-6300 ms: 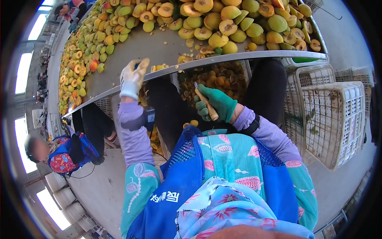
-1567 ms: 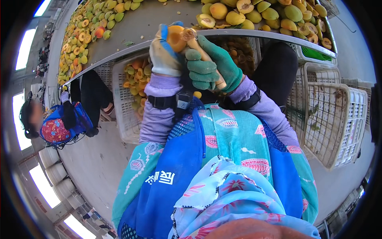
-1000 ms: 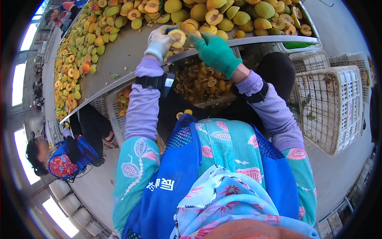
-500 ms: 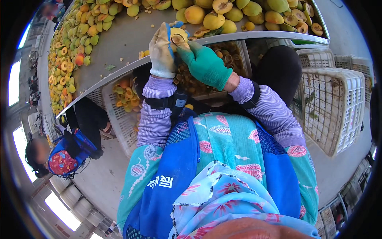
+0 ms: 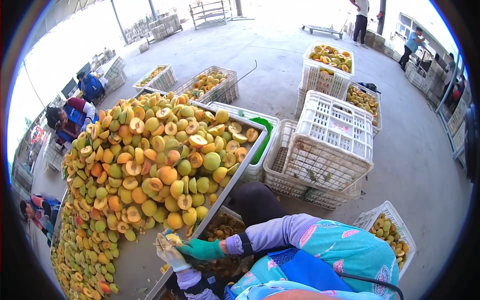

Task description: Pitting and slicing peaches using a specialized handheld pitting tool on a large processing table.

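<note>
Near the lower middle, my left hand (image 5: 171, 254), in a pale glove with blue on it, is closed round a yellow halved peach (image 5: 173, 239). My right hand (image 5: 202, 249), in a green glove, meets the fruit from the right. Its fingers are closed, and what they hold is hidden. Both hands are at the raised metal edge of a sorting table (image 5: 131, 260), which bears a big heap of whole and halved peaches (image 5: 150, 170). Under that edge, a crate of dark cut pieces (image 5: 222, 227) shows beside my knee.
Stacked white plastic crates (image 5: 330, 145) stand right of the table. More fruit fills a crate (image 5: 327, 57) behind them and another crate (image 5: 390, 240) at my right. Co-workers (image 5: 70, 120) are along the table's far left side. A flat cart (image 5: 322, 30) stands far back.
My view has swung up and to the right, bringing the yard and crates into sight. Both hands stay together at the peach and now appear lower in the picture.
</note>
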Available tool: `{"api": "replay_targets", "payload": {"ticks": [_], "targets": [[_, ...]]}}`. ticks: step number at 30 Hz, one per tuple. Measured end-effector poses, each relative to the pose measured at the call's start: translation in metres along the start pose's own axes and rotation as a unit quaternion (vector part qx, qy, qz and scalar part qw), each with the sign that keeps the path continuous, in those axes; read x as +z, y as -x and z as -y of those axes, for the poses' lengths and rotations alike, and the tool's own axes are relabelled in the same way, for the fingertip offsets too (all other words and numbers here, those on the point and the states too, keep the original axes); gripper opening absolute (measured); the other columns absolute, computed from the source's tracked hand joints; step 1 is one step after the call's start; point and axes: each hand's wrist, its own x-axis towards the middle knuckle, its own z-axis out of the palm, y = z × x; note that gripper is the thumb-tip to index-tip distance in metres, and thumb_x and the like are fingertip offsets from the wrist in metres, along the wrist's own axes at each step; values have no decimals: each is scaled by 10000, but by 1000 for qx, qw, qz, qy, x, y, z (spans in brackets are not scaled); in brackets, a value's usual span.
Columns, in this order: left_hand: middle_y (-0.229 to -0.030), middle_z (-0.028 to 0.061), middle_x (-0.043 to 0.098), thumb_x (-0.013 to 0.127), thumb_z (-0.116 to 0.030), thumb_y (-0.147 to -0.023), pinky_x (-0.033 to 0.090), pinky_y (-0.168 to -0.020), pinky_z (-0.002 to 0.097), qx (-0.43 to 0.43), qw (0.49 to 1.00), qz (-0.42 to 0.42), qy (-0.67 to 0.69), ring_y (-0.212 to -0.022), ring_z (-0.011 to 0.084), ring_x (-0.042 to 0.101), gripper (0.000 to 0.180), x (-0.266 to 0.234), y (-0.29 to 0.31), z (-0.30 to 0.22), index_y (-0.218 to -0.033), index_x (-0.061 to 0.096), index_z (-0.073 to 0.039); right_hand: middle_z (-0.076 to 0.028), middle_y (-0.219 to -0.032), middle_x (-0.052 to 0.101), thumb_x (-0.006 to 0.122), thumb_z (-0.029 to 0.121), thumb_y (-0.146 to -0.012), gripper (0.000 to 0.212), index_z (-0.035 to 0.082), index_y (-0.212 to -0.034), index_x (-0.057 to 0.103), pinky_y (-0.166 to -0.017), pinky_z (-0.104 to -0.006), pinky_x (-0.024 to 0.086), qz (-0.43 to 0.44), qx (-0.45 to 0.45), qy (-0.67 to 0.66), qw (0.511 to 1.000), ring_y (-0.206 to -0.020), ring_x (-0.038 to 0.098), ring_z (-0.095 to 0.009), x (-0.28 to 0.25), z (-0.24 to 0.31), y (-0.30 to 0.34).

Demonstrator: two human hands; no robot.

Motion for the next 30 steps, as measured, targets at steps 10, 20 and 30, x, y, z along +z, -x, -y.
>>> {"api": "replay_targets", "payload": {"ticks": [10,20,30], "targets": [[-643,30,509,461,-299,-959,425,-474,229,-15,993,117,10,-520,100,494,311,11,16,-32,-911,566,-10,-60,-531,529,383,571,-888,599,13,-779,573,-311,-301,377,1,21,-97,995,-343,468,-167,1,-26,-10],[-680,124,595,464,-313,-950,497,-494,303,-71,979,180,68,-547,192,575,369,-3,19,-38,-845,576,23,64,-518,405,386,572,-909,466,170,-685,465,-399,-237,298,351,69,-523,774,-420,383,-80,14,-2,30],[-821,122,622,485,-400,-930,498,-579,311,-173,923,35,341,-644,243,616,350,-105,58,-39,-930,594,-68,44,-536,414,355,500,-950,416,122,-847,494,-380,-231,320,340,190,-471,792,-391,379,-87,23,2,57]]}}
